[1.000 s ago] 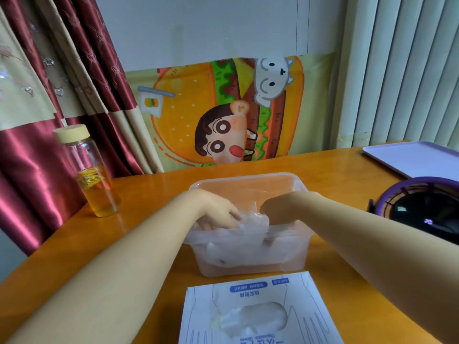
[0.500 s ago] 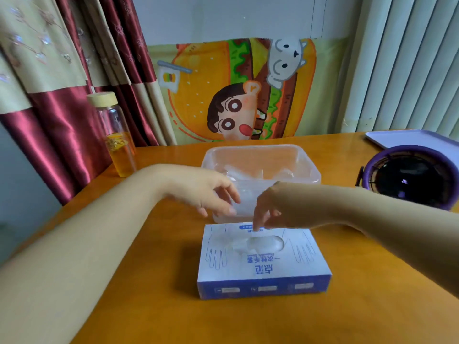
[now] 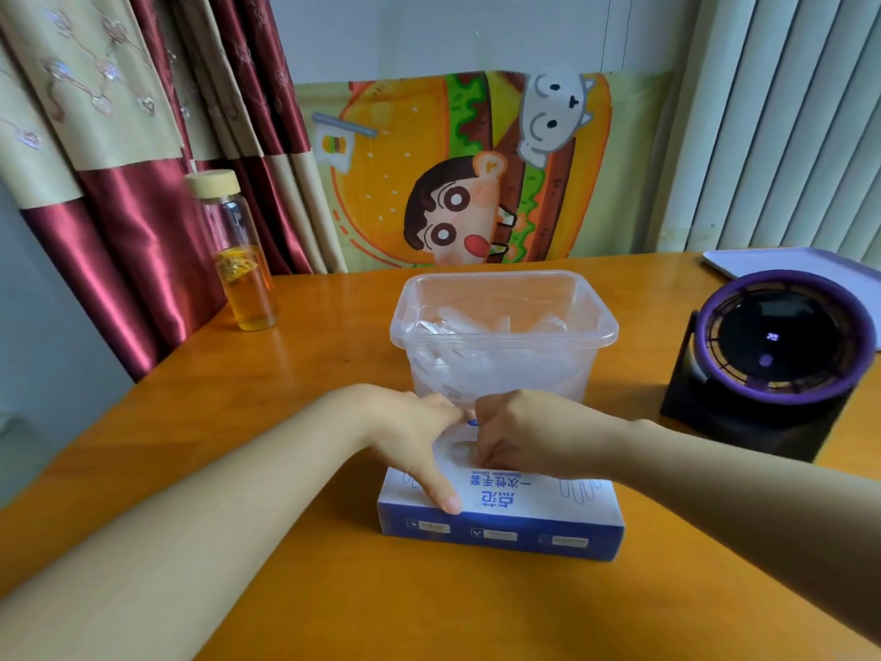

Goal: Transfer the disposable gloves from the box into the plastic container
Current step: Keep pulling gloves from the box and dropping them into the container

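Pressing down on the glove box [image 3: 524,512], the left hand [image 3: 410,431] lies open across its top, thumb straight along the card toward the near edge. The box is flat, rectangular cardboard, white on top with blue print and blue side walls, lying at lower centre of the frame. The right hand [image 3: 529,436] sits at the oval opening with fingers curled downward. Its fingertips are hidden, so I cannot tell whether they pinch anything. A patch of clear film [image 3: 458,448] shows between the two hands.

Just behind the box stands the plastic container [image 3: 605,322], translucent, rectangular with rounded corners and a thick rim, lid off. Crumpled, glossy gloves [image 3: 476,369] lie inside it.

The smooth orange wooden worktop [image 3: 333,355] has open room to the left and in front of the box. At right, near the container, is a black device with a purple ring [image 3: 772,355], and behind it a pale tray [image 3: 782,262]. At upper left, well apart, a glass bottle [image 3: 238,260] of amber liquid stands near the worktop's edge.
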A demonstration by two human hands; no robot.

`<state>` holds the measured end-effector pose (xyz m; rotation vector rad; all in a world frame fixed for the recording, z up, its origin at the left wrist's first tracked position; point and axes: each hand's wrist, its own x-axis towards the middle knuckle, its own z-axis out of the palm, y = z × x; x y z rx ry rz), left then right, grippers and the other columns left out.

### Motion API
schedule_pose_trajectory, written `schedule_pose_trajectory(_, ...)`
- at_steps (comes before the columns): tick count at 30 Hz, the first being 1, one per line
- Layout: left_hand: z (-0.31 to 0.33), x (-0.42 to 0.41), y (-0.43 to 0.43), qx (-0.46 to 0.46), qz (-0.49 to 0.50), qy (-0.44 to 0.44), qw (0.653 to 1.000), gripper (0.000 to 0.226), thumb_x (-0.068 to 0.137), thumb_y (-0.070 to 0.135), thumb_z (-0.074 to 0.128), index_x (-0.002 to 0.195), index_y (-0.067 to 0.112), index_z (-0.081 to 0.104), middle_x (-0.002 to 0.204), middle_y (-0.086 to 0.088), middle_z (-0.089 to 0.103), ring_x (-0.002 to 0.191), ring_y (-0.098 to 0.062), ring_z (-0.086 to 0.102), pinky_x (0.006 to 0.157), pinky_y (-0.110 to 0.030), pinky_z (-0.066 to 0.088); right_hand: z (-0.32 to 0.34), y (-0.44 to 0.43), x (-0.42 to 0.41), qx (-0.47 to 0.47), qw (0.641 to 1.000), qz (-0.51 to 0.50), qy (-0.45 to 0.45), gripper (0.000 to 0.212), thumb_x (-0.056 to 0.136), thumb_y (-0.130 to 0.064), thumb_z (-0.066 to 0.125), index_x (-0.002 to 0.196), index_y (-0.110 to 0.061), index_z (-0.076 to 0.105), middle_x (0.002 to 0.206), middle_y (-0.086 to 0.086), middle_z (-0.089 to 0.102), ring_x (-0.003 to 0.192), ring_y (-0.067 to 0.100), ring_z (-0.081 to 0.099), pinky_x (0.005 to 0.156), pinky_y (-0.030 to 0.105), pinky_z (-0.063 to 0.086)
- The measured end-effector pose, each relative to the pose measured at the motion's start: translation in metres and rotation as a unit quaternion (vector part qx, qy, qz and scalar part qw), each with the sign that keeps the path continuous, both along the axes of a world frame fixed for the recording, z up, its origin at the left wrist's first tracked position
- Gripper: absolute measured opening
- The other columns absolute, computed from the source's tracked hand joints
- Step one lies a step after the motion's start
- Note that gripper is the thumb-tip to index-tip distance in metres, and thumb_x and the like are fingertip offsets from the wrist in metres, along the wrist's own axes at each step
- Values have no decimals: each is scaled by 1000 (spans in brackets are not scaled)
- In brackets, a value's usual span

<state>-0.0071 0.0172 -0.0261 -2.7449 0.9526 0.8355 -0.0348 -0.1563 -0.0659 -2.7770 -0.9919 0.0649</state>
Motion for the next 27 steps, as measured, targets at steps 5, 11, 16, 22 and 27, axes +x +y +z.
schedule_pose_trajectory(5, 1, -2, -1, -11, 10, 5, 1000, 98, 77, 53, 72, 151, 34, 10, 157, 8, 16, 140, -21, 24, 109, -36, 32, 16, -4, -7, -6, 995, 25, -99, 11, 91, -21, 61, 91, -16, 71, 97, -3, 57, 75, 17, 58, 60, 28, 46)
schedule_pose_trajectory(11, -1, -2, -3, -17, 5, 5, 1000, 97, 77, 51, 72, 151, 33, 13, 157, 5, 20, 140, -22, 26, 108, -37, 33, 28, -15, -15, -36, 994, 8, -99, 18, 96, -29, 52, 100, -20, 67, 102, -8, 50, 76, 14, 57, 68, 29, 48)
schedule_pose_trajectory(16, -5, 3, -1, -16, 2, 3, 1000, 98, 75, 55, 73, 150, 30, 16, 156, 7, 21, 140, -22, 26, 110, -38, 31, 34, -33, -4, 18, 993, -79, -81, 16, 95, -25, 52, 101, -17, 65, 98, -11, 47, 80, 10, 54, 72, 19, 43)
schedule_pose_trajectory(22, -6, 4, 0, -26, -2, 1, 1000, 98, 74, 56, 72, 150, 31, 16, 156, 6, 23, 140, -22, 27, 109, -38, 33, 34, -18, -10, 9, 992, -124, -24, 38, 83, -54, 59, 112, -30, 58, 97, -22, 51, 78, -1, 53, 66, 14, 44)
schedule_pose_trajectory(27, -11, 7, 1, -22, -1, 22, 1000, 96, 72, 59, 73, 149, 35, 19, 151, 6, 32, 134, -22, 35, 106, -36, 36, 59, -10, -5, 187, 963, -152, -124, 12, 89, -28, 62, 92, -18, 70, 84, -6, 69, 72, 5, 62, 67, 16, 49)
